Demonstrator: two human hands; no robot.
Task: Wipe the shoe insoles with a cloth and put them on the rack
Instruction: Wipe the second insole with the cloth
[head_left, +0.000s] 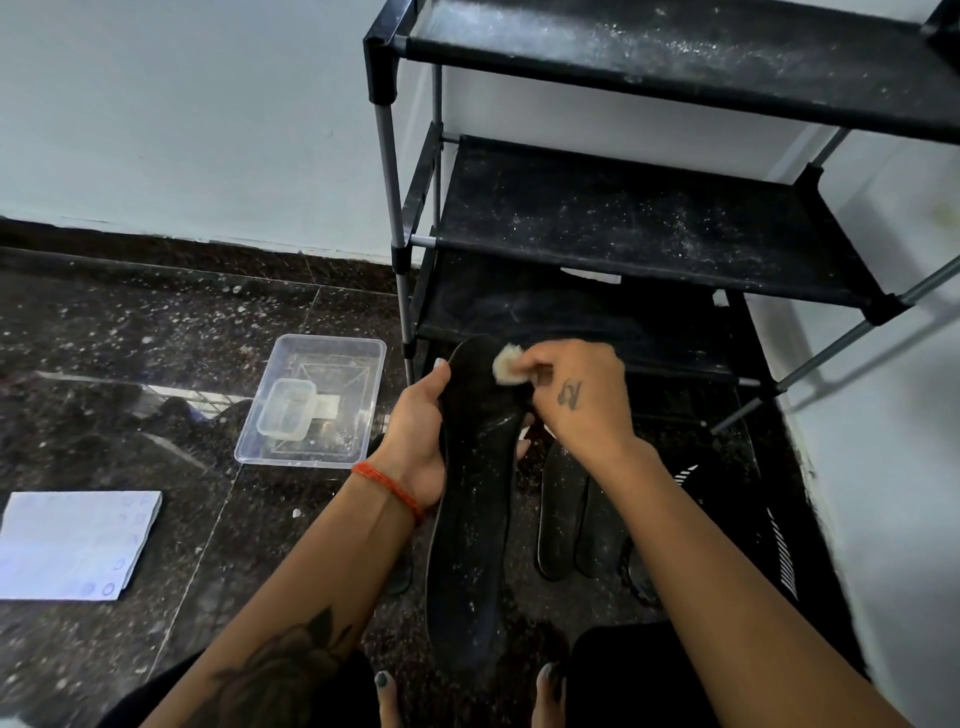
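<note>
Both our hands work one dusty black insole (475, 499): our left hand (415, 441) grips its left edge, and our right hand (576, 395) pinches a small pale cloth (506, 365) against its toe end. Two more insoles (576, 514) lie on the floor (156, 364) just right, before the black rack (649, 228). No writing is readable.

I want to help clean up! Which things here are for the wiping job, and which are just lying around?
For the job:
- insole in hand
- cloth
- left hand, right hand
- insoles on floor
- rack

Just lying about:
- clear tub with small box inside
- white paper
</note>
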